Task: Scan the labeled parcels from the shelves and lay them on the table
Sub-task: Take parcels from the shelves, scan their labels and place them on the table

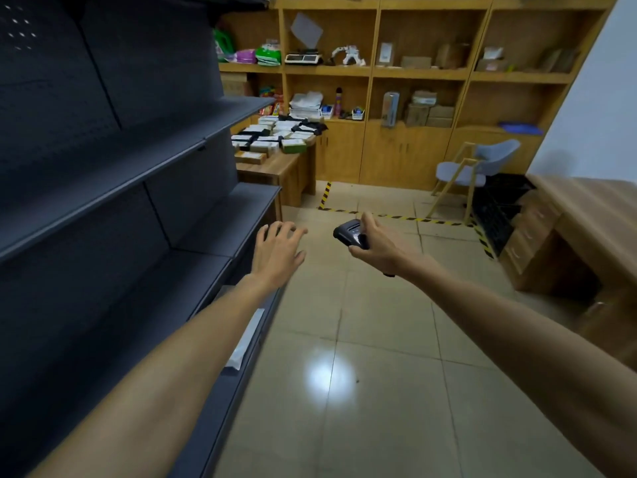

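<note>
Parcels [275,132] crowd the far table [272,169]; one white packet [246,339] lies on the dark rack's [138,157] bottom shelf. The left hand [279,250] is spread wide and empty; the right hand [379,246] grips the scanner [350,234]. It looks to be between picks: next, grasp that packet and scan it.

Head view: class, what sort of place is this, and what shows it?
Probably a small parcel storeroom: grey metal shelving, a table laden with boxed parcels, and a scanner held in the right hand.
</note>
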Demonstrator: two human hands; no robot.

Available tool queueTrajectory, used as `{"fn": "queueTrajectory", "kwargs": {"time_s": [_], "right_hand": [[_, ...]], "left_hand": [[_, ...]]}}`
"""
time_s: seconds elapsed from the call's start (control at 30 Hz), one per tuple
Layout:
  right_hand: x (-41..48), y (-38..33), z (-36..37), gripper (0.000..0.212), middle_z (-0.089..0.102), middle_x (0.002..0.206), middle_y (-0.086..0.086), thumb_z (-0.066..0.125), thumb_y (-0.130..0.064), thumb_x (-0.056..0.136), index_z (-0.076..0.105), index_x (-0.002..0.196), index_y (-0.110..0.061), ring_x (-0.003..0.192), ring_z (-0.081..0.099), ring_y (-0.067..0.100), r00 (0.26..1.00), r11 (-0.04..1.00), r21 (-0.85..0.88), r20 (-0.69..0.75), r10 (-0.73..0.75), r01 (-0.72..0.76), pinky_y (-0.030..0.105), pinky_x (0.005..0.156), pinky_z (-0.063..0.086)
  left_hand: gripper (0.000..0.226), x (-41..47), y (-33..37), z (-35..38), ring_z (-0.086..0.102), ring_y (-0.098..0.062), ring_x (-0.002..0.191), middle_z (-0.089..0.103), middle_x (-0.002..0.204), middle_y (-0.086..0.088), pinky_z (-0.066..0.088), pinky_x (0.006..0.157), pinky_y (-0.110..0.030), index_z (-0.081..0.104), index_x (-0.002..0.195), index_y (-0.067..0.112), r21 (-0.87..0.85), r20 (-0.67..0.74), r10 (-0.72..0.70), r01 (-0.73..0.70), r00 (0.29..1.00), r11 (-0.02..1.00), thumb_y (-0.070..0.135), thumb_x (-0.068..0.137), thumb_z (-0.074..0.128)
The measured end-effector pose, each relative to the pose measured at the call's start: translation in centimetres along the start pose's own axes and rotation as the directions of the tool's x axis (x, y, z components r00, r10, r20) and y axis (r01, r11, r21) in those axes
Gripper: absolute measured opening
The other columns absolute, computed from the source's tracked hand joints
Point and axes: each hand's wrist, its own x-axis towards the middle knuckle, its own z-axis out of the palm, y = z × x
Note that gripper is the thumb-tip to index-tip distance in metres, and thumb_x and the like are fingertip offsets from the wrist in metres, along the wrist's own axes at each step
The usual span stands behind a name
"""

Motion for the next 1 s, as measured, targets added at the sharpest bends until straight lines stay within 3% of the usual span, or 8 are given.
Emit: {"fn": "queueTrajectory", "kwargs": {"time_s": [0.23, 0.47, 0.77, 1.0], "right_hand": [[7.8, 8.2, 7.0, 0.051, 0.059, 0.117, 0.017, 0.059, -0.044, 0.092, 0.038, 0.124, -0.010, 0.089, 0.049, 0.029, 0.983, 0.992, 0.019, 0.135, 0.121, -0.125, 0.034, 0.075, 0.034], [18.6, 19.0, 9.0, 0.046, 0.059, 0.118, 0.018, 0.058, -0.042, 0.092, 0.038, 0.120, -0.011, 0.095, 0.055, 0.035, 0.970, 0.980, 0.050, 0.160, 0.183, -0.193, 0.038, 0.076, 0.040], [39.9, 33.4, 6.7, 0.037, 0.060, 0.115, 0.016, 0.058, -0.041, 0.092, 0.033, 0.107, -0.018, 0.085, 0.050, 0.029, 0.984, 0.991, 0.053, 0.131, 0.118, -0.126, 0.036, 0.071, 0.035], [53.6, 37.6, 10.2, 0.036, 0.058, 0.107, 0.012, 0.059, -0.040, 0.091, 0.034, 0.105, -0.017, 0.084, 0.052, 0.030, 0.972, 0.996, 0.069, 0.231, 0.046, -0.064, 0.037, 0.069, 0.039]], "left_hand": [[0.044, 9.0, 0.9, 9.9, 0.045, -0.022, 0.126, 0.053, 0.132, 0.002, 0.027, 0.110, -0.043, 0.052, 0.135, 0.029, -0.048, 0.172, 0.054, -0.046, 0.984, 0.998, 0.036, 0.093, 0.059], [0.045, 22.4, 2.6, 18.4, 0.044, -0.022, 0.129, 0.052, 0.136, 0.001, 0.025, 0.111, -0.041, 0.049, 0.138, 0.029, -0.051, 0.222, 0.116, -0.107, 0.968, 0.993, 0.036, 0.094, 0.057], [0.045, 44.7, 5.5, 28.4, 0.043, -0.023, 0.129, 0.050, 0.137, 0.000, 0.033, 0.108, -0.043, 0.049, 0.137, 0.028, -0.016, 0.262, 0.100, -0.099, 0.960, 0.995, 0.037, 0.094, 0.058], [0.042, 54.6, 0.5, 35.8, 0.046, -0.022, 0.125, 0.052, 0.134, 0.001, 0.032, 0.106, -0.041, 0.051, 0.134, 0.027, 0.040, 0.300, 0.024, -0.037, 0.954, 0.998, 0.038, 0.094, 0.057]]}}
